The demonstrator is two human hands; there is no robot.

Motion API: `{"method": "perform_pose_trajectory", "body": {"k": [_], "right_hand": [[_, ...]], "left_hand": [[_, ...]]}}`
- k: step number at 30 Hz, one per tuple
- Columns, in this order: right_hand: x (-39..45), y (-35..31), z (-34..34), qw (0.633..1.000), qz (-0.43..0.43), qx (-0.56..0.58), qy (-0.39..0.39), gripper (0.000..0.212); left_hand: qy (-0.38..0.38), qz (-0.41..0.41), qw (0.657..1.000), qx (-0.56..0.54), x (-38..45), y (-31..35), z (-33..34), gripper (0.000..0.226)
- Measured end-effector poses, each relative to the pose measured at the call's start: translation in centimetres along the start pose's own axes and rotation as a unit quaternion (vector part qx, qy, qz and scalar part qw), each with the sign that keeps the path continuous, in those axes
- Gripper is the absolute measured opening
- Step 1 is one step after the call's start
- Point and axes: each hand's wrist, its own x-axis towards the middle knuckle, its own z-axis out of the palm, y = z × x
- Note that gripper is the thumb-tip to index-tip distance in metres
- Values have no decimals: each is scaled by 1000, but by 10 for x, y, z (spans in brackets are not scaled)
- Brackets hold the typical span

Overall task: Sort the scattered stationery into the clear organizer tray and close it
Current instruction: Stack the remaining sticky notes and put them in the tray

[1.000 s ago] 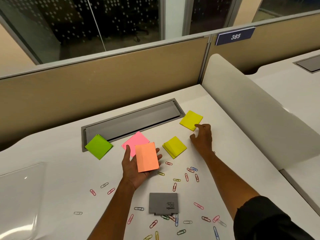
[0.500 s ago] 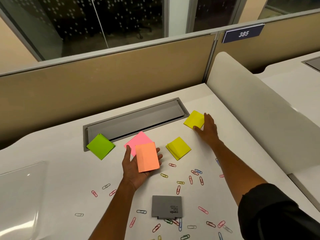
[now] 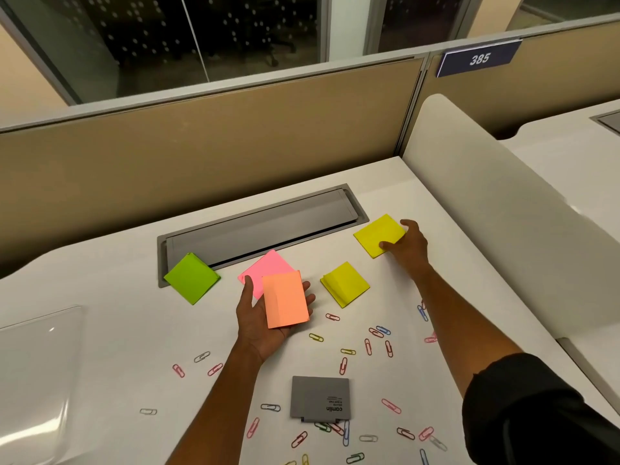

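Head view looks down over the white table [image 3: 100,347], where my left hand [image 3: 265,317] lies palm up with an orange pad of sticky notes [image 3: 285,299] resting on it, thumb and fingers curled loosely round its edges. My right hand [image 3: 407,245] reaches to the far right and pinches the near corner of a yellow square sticky pad [image 3: 377,233], thumb on top. Between my hands sit a second yellow pad [image 3: 345,283] and a pink pad [image 3: 265,270], partly hidden behind the orange one; a green pad [image 3: 191,278] overlaps the edge of the grey cable slot [image 3: 261,226]. Coloured paper clips [image 3: 369,347] are scattered across the near table around a small grey stamp-pad box [image 3: 320,397]. The clear plastic organizer tray [image 3: 37,370] sits at the left edge, well apart from the pads.
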Motion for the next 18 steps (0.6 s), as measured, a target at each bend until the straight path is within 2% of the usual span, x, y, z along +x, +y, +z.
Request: {"method": "perform_pose_trajectory", "body": {"k": [3, 5, 10, 15, 18], "right_hand": [[-15, 4, -1, 998, -1, 24, 55, 41], [-24, 5, -3, 995, 7, 42, 86, 28], [-45, 0, -15, 972, 79, 205, 80, 23], [-77, -14, -24, 949, 31, 313, 40, 16], [-94, -29, -29, 933, 16, 360, -13, 15]], "left_hand": [[2, 2, 1000, 7, -6, 0, 3, 94], [1, 6, 1000, 8, -12, 1, 8, 94], [7, 16, 1000, 9, -30, -5, 18, 90], [4, 15, 1000, 1, -54, -16, 25, 89], [7, 13, 1000, 5, -67, -22, 28, 88]]}}
